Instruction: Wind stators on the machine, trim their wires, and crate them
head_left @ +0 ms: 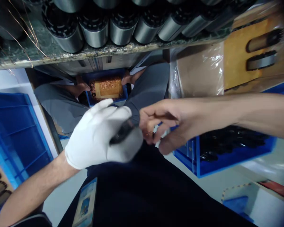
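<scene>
Gripping a dark piece (pixel 121 132), the left hand (pixel 97 135) was at the centre of the frame in a white glove (pixel 82 151), its fingers curled closed around it. Blur hid the shape of that piece, which showed just left of the middle, between the glove's fingers. The bare right hand (pixel 167 127) came in from the right edge and sat just beside the glove, fingers bent and partly spread; I could not tell whether it had hold of anything or touched the piece.

Below both hands, a dark garment (pixel 151 189) filled the bottom centre, with a printed card (pixel 85 205) lying on it at the lower left. Legs in grey trousers (pixel 61 104) spread left and right above, and bare feet (pixel 81 90) flanked a blue bin (pixel 125 94) in the upper middle, which held copper-coloured scraps (pixel 109 81).

Across the top, silver cylinders (pixel 94 36) with black ends stood in a row along a green bench (pixel 44 45), and thin copper wires (pixel 33 33) trailed over its edge at the upper left. Two more cylinders (pixel 261 60) lay on a yellow sheet (pixel 236 63) at the upper right. One blue crate (pixel 16 132) was at the left edge; another crate (pixel 227 168), right of centre, contained black parts (pixel 234 142)
</scene>
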A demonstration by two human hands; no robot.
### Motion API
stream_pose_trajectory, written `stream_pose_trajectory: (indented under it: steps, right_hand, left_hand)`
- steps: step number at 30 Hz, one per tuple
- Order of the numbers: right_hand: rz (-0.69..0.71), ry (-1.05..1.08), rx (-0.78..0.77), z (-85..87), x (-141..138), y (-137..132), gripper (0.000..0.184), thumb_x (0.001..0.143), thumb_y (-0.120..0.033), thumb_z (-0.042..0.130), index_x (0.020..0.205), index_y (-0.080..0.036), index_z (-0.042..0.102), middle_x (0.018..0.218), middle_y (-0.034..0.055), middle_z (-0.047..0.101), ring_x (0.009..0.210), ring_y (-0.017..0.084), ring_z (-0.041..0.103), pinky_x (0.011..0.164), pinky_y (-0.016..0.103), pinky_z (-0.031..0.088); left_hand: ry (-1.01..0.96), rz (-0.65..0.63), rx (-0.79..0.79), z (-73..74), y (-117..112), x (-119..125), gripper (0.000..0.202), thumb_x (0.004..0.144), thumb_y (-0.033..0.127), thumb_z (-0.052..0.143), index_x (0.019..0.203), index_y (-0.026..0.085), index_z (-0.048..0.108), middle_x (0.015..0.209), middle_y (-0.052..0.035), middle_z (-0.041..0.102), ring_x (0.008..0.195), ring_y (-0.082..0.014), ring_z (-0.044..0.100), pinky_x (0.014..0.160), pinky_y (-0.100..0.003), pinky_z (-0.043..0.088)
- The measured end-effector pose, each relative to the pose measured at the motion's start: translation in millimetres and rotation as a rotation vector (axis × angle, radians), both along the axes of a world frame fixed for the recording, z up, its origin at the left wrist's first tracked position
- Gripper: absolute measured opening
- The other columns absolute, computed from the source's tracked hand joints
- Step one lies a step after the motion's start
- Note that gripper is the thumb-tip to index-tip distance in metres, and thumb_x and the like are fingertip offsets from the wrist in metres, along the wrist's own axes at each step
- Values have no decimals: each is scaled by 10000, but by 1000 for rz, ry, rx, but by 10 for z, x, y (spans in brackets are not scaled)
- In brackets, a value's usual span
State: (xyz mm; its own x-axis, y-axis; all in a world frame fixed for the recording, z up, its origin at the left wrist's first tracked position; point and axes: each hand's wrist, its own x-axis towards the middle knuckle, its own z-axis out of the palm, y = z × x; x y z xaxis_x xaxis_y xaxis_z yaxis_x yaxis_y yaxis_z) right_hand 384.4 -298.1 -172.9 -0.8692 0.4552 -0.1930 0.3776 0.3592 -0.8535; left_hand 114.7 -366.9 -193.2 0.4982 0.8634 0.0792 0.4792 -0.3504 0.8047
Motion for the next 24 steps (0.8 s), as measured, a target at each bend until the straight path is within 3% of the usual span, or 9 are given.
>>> stream_pose_trajectory:
  steps: [3,6,11,13,15,18,21,22,24]
  right_hand:
    - [-17,24,-39,-14,-69,-132,257,1140,-482,673,1016,-258,649,832,-26,622,779,158,532,648,285,416]
    - [-20,38,-35,-26,-119,-227,270,1160,-399,644,944,-241,611,787,-49,584,703,123,467,624,274,356]
    - [-50,72,257,22,-116,-157,452,1159,-266,542,714,-243,468,671,-45,390,595,140,268,588,355,248]
    - [-54,66,275,71,-92,-62,404,1145,-286,583,745,-244,546,742,-25,490,654,143,412,608,326,332]
    - [-110,-10,109,97,-62,32,282,1064,-433,783,897,-233,676,994,15,662,827,155,606,664,278,482]
    - [-116,-145,-519,39,-41,91,490,873,-549,985,1126,-217,729,1109,35,753,847,157,715,625,238,566]
    - [-29,-169,-1067,-84,-78,22,428,1004,-582,848,922,-228,621,705,-78,603,563,102,587,517,222,478]
    - [-20,-134,-1078,-112,-101,-17,476,1044,-601,791,848,-239,552,647,-100,512,517,89,513,499,223,440]
    - [-39,-46,-777,-124,-149,-99,514,1098,-585,720,787,-248,489,639,-100,434,517,84,420,496,234,378]
  left_hand:
    - [-19,-120,-26,14,76,-3,94,965,293,637,898,293,703,834,1,715,783,-225,718,1130,-555,649]
    - [-41,-40,-210,-28,55,-16,31,920,308,743,914,296,715,876,5,728,869,-236,741,1201,-596,608]
    - [-301,-48,-831,-91,-106,-20,247,1054,413,597,954,217,709,835,-50,771,701,-225,739,723,-374,672]
    - [-228,22,-723,-86,-141,-30,168,1018,375,649,1038,220,709,877,-40,796,721,-222,757,709,-352,651]
    - [-69,139,-391,-67,-132,-46,244,909,321,782,1134,247,721,1061,-51,831,930,-257,803,921,-406,668]
    - [79,75,-23,-23,-52,-52,86,957,316,720,1016,256,737,1054,-46,820,1006,-265,795,1215,-497,570]
    - [92,-19,37,12,15,-26,164,1020,303,594,922,242,711,804,8,728,743,-203,713,1215,-455,569]
    - [97,-32,47,13,11,-18,166,1022,297,585,941,238,718,804,10,727,737,-199,709,1210,-448,572]
    - [114,-29,47,1,-45,-12,145,1014,274,613,1054,239,747,977,-26,803,912,-234,777,1240,-482,548]
